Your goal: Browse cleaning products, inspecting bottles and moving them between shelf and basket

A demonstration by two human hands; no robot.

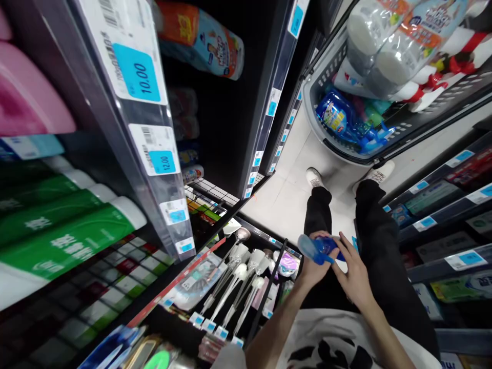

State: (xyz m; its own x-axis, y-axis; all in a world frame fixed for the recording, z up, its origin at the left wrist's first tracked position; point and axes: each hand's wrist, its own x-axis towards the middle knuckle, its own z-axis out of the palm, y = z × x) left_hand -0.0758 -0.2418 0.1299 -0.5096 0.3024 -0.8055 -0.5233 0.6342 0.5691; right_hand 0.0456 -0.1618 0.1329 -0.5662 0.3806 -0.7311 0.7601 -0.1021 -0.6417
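A blue spray bottle (318,248) with a lighter blue trigger head is in front of my body, its head toward the left. My left hand (315,270) is closed around it below the trigger head. From the other side, the fingers of my right hand (351,269) bend against the bottle's body. Much of the bottle is hidden behind my hands. In the grey shopping basket (318,130) ahead lies another blue spray bottle (334,114), along with large clear bottles (392,66) and several white bottles with red parts.
Shelves with price tags (163,156) rise at my left, holding green bottles (92,225) and a pink bottle (28,92). Ladles and other long-handled utensils (242,277) hang low beside my left arm. More stocked shelves (434,225) stand at my right. Pale floor (277,200) shows between.
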